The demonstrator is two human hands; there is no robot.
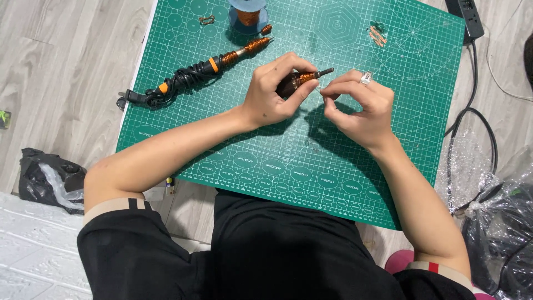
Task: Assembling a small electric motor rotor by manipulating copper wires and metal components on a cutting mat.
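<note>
Green cutting mat (222,139) is lying on the floor. Left hand (272,91) is pinching a small rod with copper wire (302,79) above it. Right hand (361,105) is pinching thin wire, I think. Pulling hard could snap or loosen it.

Black beige-cuffed short sleeves, silver ring (365,77)

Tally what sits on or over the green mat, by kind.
Soldering irons wound with copper wire: 2, one lying, one in the left hand
Copper wire spool: 1
Loose wire bits: 3
Hands: 2, left, right
Total: 8
</note>
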